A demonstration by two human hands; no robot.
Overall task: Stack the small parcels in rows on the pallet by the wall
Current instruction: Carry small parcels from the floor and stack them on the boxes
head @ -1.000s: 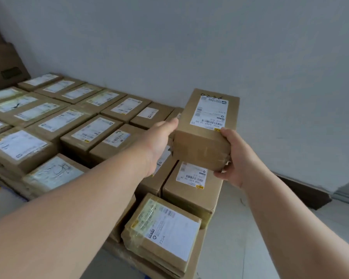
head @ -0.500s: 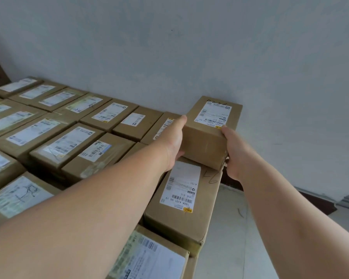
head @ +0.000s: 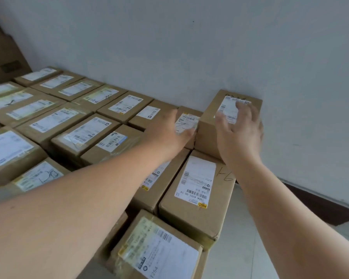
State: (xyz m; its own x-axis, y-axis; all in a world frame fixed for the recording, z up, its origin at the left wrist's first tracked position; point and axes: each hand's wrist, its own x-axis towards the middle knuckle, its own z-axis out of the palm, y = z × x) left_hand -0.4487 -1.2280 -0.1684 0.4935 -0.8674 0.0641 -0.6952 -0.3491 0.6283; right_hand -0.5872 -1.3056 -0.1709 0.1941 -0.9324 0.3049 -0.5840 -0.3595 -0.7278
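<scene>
Letting go is the change: half a second back both hands clasped the small parcel (head: 208, 135) by its sides, and now it stands at the end of the back row, close against the wall (head: 189, 47). The left hand (head: 169, 131) and right hand (head: 240, 135) have come off it, each grip spread wide and holding nothing. I judge this parcel placed and the next due to be fetched. Left of the parcel a lower neighbour parcel (head: 186, 119) sits just beside it and in front lies a long parcel (head: 197, 188). To its right the stack ends at bare floor (head: 240, 248), so open room for withdrawing is up and back toward the person.
</scene>
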